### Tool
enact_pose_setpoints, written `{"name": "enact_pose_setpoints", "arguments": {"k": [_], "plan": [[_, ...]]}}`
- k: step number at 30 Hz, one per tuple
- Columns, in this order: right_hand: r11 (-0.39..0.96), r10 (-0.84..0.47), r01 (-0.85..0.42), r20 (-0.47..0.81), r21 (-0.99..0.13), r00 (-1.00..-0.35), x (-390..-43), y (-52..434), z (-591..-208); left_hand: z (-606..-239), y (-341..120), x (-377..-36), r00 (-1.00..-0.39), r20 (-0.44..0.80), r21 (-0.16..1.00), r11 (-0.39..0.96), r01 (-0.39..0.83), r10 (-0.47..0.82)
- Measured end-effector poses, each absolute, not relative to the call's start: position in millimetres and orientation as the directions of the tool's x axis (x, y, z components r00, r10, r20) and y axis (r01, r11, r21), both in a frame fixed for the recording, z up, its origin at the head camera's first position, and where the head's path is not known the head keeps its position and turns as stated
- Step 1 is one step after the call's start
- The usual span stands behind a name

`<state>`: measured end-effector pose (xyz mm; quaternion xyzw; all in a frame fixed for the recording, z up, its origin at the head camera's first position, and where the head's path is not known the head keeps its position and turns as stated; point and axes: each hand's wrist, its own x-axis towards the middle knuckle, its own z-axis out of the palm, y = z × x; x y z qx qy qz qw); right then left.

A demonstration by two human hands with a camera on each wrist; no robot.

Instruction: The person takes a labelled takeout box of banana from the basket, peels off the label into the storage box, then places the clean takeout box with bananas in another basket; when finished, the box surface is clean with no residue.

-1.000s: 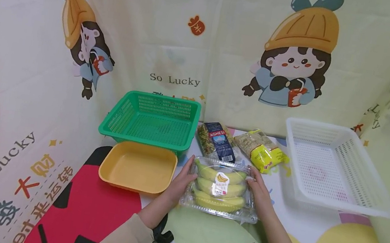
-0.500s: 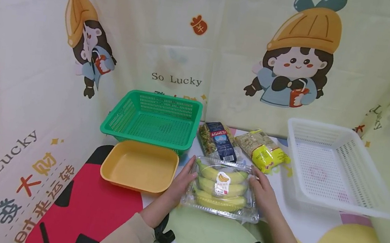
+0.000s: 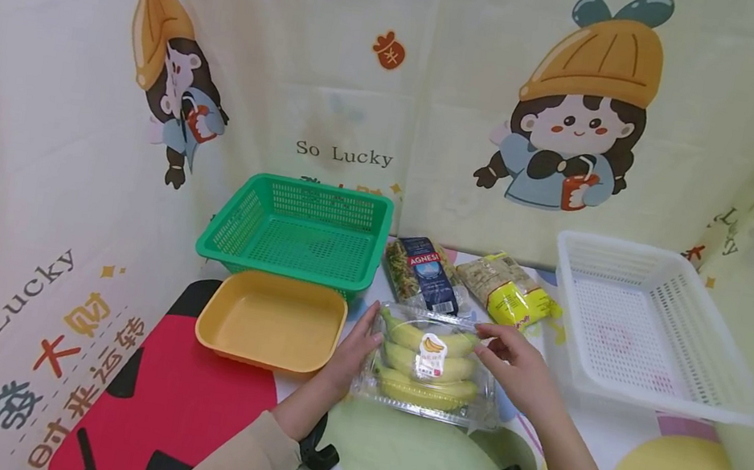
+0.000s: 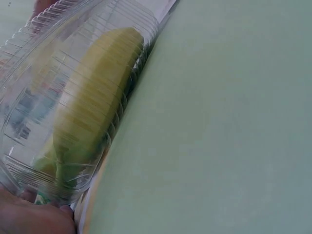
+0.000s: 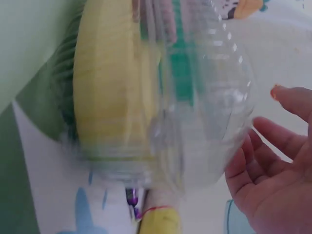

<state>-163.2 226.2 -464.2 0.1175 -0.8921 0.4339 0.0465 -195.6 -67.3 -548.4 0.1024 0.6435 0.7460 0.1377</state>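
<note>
Clear plastic encloses three bananas (image 3: 395,356); the box (image 3: 485,401) is in the near middle of the scene, between the hands, a white label (image 3: 432,355) on its upper side. The left hand (image 3: 350,357) grips the box's left end. At the far right corner, the right hand (image 3: 521,368) has its fingers loosely bent and grips nothing; whether its fingertips touch the plastic, I cannot tell. In the right wrist view the box is blurred.

Just beyond the box lie a dark blue AGNESI pack (image 3: 424,274) and, to its right, a yellow bag (image 3: 504,289). On the left, a yellow tub (image 3: 271,321) sits just on the near side of a green basket (image 3: 309,245). A white basket (image 3: 634,322) stands far right.
</note>
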Motion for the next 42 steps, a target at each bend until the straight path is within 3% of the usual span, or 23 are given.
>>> {"name": "enact_pose_setpoints", "arguments": {"k": [9, 15, 35, 42], "plan": [[0.651, -0.391, -0.315, 0.051, -0.691, -0.919, -156.9, 195.8, -454.7, -551.1, -68.4, -196.6, -0.942, -0.018, 0.99, -0.124, -0.063, 0.335], [0.676, -0.463, -0.357, 0.005, -0.645, -0.886, -156.8, 188.2, -455.3, -554.7, -69.1, -197.2, -0.94, -0.017, 0.993, -0.107, -0.056, 0.341], [0.735, -0.496, -0.401, -0.031, -0.547, -0.867, -162.3, 181.7, -454.0, -554.3, -67.8, -198.5, -0.938, 0.002, 0.99, -0.132, -0.047, 0.347], [0.711, -0.532, -0.425, -0.033, -0.561, -0.846, -166.1, 184.3, -455.1, -555.2, -68.5, -198.3, -0.939, 0.01, 0.989, -0.14, -0.041, 0.345]]}}
